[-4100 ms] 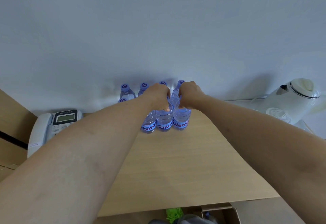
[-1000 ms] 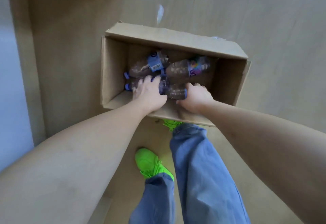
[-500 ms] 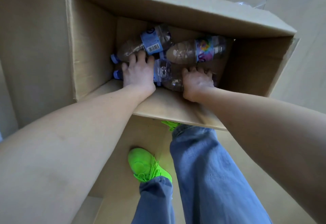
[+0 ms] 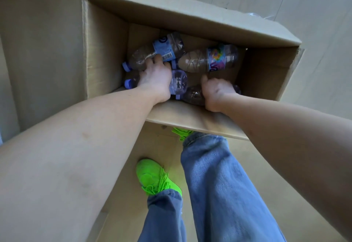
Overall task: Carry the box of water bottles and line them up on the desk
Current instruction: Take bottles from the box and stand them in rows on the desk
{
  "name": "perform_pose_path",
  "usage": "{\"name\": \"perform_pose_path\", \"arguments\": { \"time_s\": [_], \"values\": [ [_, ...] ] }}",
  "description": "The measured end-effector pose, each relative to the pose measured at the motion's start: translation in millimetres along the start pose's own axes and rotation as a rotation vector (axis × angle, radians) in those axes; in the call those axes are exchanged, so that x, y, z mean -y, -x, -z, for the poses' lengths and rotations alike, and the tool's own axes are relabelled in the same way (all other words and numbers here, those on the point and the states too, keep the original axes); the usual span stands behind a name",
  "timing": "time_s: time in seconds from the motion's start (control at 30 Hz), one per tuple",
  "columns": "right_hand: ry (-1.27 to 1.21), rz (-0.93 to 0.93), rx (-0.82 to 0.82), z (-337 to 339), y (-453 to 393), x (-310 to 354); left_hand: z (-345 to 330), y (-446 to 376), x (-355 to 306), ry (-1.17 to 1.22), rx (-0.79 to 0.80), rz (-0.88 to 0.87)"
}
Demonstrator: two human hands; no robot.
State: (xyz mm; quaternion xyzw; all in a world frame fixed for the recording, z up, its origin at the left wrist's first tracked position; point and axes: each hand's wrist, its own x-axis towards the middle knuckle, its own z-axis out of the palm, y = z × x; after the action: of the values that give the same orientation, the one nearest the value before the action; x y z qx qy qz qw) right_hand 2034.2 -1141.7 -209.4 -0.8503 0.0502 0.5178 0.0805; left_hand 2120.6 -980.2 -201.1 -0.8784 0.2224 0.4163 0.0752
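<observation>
Now both hands are down inside the cardboard box (image 4: 106, 38), which sits open-topped on the wood floor (image 4: 314, 22) w/ its near wall by the person's jeans (image 4: 219, 175) and green shoes (image 4: 152, 177). Vs. approx 4 s ago, when the view faced the desk and both hands were closed round upright bottles in a row by the wall, the view has swung to the floor: judged a return trip for another load. Vs. 1 s and 0.5 s ago the box fills more of the view and the arms reach deeper. Four bottles show, all lying on their sides on the box bottom. Left hand (image 4: 155, 78) lies over the bottle w/ blue cap (image 4: 131, 80) at the near-left corner, fingers curled down round it, fingertips touching the blue-label bottle (image 4: 163, 50) toward the far-left corner; half a sec ago its fingers lay flatter over the pair. Right hand (image 4: 217, 91) has curled from a flat press into a fist-like grasp on the near bottle (image 4: 194, 95) along the near wall, thumb up; fingers are hidden under the hand, so how fully they wrap it cannot be told. Colour-label bottle (image 4: 209, 58) lies untouched toward the far-right corner. Meaning for task (a judgement): grasps are forming, neither bottle lifted yet; at least two more stay in the box after this pair.
</observation>
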Motion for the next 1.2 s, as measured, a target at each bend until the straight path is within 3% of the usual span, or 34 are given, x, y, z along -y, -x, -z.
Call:
{"name": "perform_pose_path", "arguments": {
  "time_s": [0.33,0.47,0.6,0.93,1.2],
  "values": [
    [-0.223,-0.169,-0.010,36.5,57.1,-3.9,61.3,56.0,0.4,-0.138,0.191,-0.117],
    [-0.333,-0.207,0.010,57.5,91.6,-2.2,94.8,88.8,-5.0,-0.153,0.260,-0.007],
    [-0.485,-0.218,-0.072,76.1,131.7,3.6,138.4,117.8,-5.2,0.052,0.286,0.155],
    [-0.894,-0.251,-0.395,188.4,266.6,17.4,288.4,231.6,-16.7,0.197,0.127,0.137],
    [-0.937,-0.185,-0.632,297.6,418.7,36.5,427.0,376.5,-18.2,0.143,-0.068,0.101]
  ]
}}
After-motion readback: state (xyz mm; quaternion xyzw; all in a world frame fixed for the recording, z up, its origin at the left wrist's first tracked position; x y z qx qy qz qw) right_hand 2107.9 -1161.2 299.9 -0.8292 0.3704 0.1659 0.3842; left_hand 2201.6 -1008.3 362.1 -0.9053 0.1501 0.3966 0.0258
